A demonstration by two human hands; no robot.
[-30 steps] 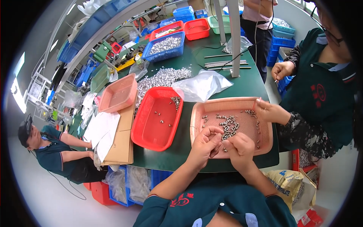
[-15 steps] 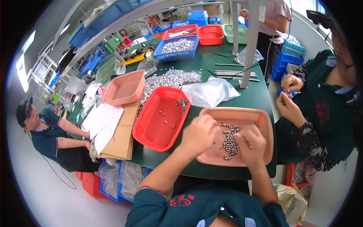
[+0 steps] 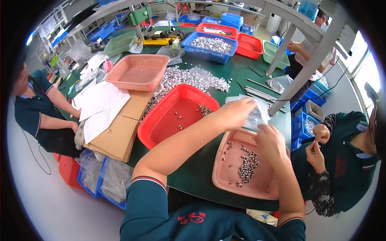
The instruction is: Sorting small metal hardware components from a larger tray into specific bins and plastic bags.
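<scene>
My left hand [image 3: 238, 113] reaches over the far side of a pink mesh basket [image 3: 220, 173], its fingers closed at the edge of a clear whitish plastic bag [image 3: 257, 116]. My right hand [image 3: 271, 143] is lower and to the right, above the basket's far right rim. Its curled fingers are blurred and close to the bag, and whether they grip anything is unclear. Small metal cylindrical parts [image 3: 248, 166] lie in a loose heap in the basket. A red basket [image 3: 161, 128] to the left, partly behind my left forearm, holds some similar parts.
Shiny small parts [image 3: 193, 78] are piled on the green table beyond the red basket. Metal rods [image 3: 261, 94] and a table-frame post [image 3: 297, 86] stand at the far right. An empty pink basket [image 3: 138, 72] rests on cardboard [image 3: 116, 136]. Co-workers are on both sides.
Both hands have moved from above the heap of parts to the basket's far side, at the plastic bag. The view has turned, shifting the scene.
</scene>
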